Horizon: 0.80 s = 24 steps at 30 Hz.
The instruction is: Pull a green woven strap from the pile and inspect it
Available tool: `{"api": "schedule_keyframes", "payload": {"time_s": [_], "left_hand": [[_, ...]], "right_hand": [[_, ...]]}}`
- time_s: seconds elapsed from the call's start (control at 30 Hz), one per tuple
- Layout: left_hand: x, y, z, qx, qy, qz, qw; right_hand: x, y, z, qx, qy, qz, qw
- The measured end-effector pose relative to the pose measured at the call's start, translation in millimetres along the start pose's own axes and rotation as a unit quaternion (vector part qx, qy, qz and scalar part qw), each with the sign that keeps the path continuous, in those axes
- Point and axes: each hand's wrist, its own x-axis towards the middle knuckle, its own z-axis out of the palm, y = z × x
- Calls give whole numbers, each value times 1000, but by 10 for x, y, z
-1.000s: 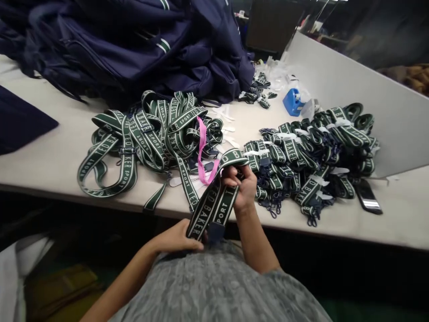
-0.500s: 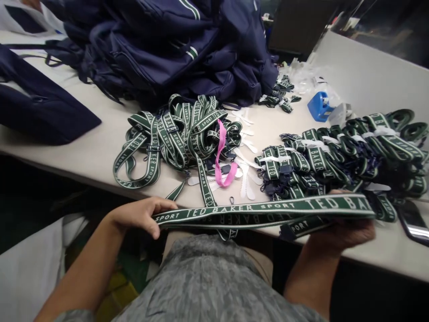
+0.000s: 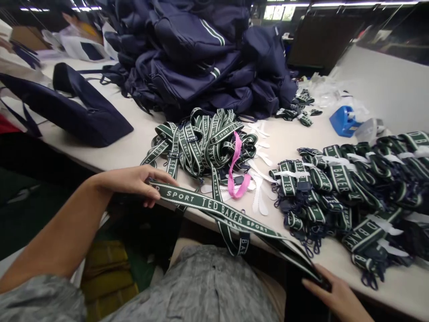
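Note:
A green strap (image 3: 217, 209) with white "TED BAKER SPORT" lettering stretches, doubled, across the front of the body, slanting down to the right. Its left end is pinched in my left hand (image 3: 139, 182), near the table's front edge. At the lower right, my right hand (image 3: 335, 293) grips the other end between thumb and fingers. Behind the strap lies a loose heap of similar straps (image 3: 201, 143), with a pink ribbon (image 3: 235, 172) on its right side. Rows of folded straps (image 3: 338, 179) bound with white bands lie at the right.
Navy backpacks (image 3: 201, 67) are piled at the back. A navy fabric piece (image 3: 90, 112) stands at the left of the table (image 3: 117, 152). White plastic ties (image 3: 259, 197) lie mid-table, and a blue tape dispenser (image 3: 345, 121) sits back right. A person (image 3: 78, 27) is at the far left.
My right hand has moved down, tilting the strap from nearly level to slanted. My left hand is higher in view. The view has shifted, so the table's contents appear lower and farther right.

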Motion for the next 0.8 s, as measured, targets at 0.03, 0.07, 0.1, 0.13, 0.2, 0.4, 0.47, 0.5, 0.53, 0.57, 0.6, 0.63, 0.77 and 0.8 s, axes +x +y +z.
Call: {"api": "schedule_keyframes", "payload": {"time_s": [0.03, 0.07, 0.1, 0.13, 0.2, 0.4, 0.47, 0.5, 0.53, 0.57, 0.6, 0.63, 0.77, 0.8], "left_hand": [[-24, 49, 0, 17, 10, 0, 1000], [-42, 104, 10, 36, 14, 2, 999], [-53, 167, 30, 53, 11, 4, 999], [-58, 237, 61, 66, -3, 4, 998], [-46, 403, 152, 91, -49, 3, 995], [89, 938, 492, 196, -134, 67, 969], [139, 1032, 536, 252, -127, 119, 952], [162, 1049, 536, 283, -111, 150, 941], [183, 1049, 525, 315, -85, 180, 928], [199, 1031, 506, 342, -52, 204, 916], [208, 1001, 486, 367, -19, 217, 905], [210, 962, 469, 388, 10, 219, 895], [147, 802, 481, 456, 87, 241, 852], [124, 778, 500, 473, 117, 270, 830]], "right_hand": [[-9, 27, 82, 3, -66, 13, 998], [-23, 28, 168, 13, -128, 17, 991], [-39, -4, 254, 24, -178, 16, 984], [-53, -75, 335, 34, -213, 9, 976], [-66, -334, 477, 56, -239, -26, 969], [21, -1569, 870, 200, -250, -277, 906], [41, -1851, 1013, 249, -313, -322, 858], [42, -1942, 1077, 269, -357, -322, 835], [39, -2000, 1131, 286, -395, -306, 817], [35, -2032, 1171, 300, -410, -285, 813], [31, -2043, 1193, 310, -393, -269, 823], [32, -2042, 1192, 315, -345, -262, 844], [94, -2018, 993, 314, -171, -259, 897], [121, -2022, 920, 335, -201, -240, 889]]}}
